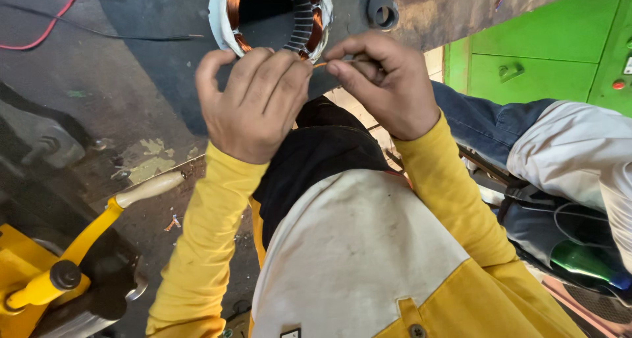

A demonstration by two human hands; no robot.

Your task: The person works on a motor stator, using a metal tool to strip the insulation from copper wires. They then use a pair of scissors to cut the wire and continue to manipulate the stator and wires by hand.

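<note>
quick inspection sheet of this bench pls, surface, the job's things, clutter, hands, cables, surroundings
surface: dark, stained workbench with patches of flaked pale paint
job's things: motor stator with copper windings and white insulation, lying at the bench edge; thin copper wire running from it
clutter: metal clamp piece behind the stator; small debris on the bench
hands: left hand curled against the stator rim; right hand with a pinch grip on the copper wire
cables: red cable and thin black cable across the far bench
surroundings: yellow lever tool with pale handle at lower left; green cabinet at right; another person's legs in jeans beside it
</note>
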